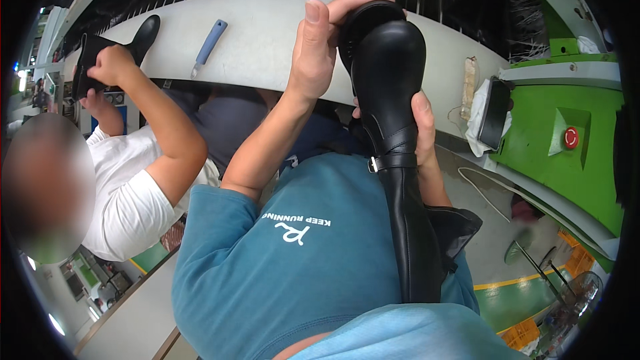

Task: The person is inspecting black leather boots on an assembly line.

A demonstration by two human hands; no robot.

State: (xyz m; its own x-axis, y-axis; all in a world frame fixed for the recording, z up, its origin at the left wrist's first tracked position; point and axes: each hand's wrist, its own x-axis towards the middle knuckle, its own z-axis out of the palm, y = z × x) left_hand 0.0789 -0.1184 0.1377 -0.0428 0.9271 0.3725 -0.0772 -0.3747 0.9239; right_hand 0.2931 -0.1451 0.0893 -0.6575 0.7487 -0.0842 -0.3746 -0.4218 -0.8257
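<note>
A tall black boot [395, 60], with crossed ankle straps and a small silver buckle [373, 164], is held toe up in front of my chest. Its shaft runs down toward the lower edge. A second dark rounded toe [365, 20] shows behind the first, and another black shaft [460, 230] sticks out lower right; these look like the other boot of a pair, mostly hidden. My left hand [313, 60] curls its fingers over the rear toe, thumb raised. Around the ankle from the right wraps my right hand [424, 127], its fingers partly hidden behind the boot.
A white worktable [260, 33] stretches across the far side, bearing a blue-handled tool [210, 47]. At left, a co-worker in a white shirt [143, 217] handles another black boot [141, 41]. A green machine [560, 153] with a red button [571, 137] stands at right.
</note>
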